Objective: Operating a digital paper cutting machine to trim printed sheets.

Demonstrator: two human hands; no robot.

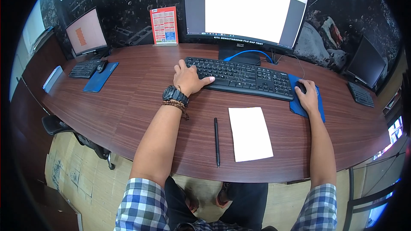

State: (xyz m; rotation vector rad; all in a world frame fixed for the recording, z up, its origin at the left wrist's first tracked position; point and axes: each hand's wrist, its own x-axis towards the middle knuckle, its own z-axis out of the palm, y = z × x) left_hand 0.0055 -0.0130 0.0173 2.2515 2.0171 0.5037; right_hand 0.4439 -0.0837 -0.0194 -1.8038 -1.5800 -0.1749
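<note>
My left hand [188,79] rests on the left end of a black keyboard [244,77]. Its fingers lie over the keys and the thumb stretches toward the space bar. At the keyboard's other end my right hand [309,99] is closed over a black mouse [301,87], which is partly hidden under the fingers. Beneath that mouse lies a blue mouse pad [298,109]. A wide curved monitor [248,6] behind the keyboard shows a white page between grey side strips. Between my forearms lie a blank white sheet of paper [250,134] and a slim black pen [217,143].
Leftward on the wooden desk [128,98] stand a second monitor [86,33], keyboard [85,69] and mouse on a blue pad [101,79]. A red-bordered calendar [164,25] stands beside the main screen. Another monitor [366,65] and keyboard [360,94] are at right. An office chair [81,139] sits lower left.
</note>
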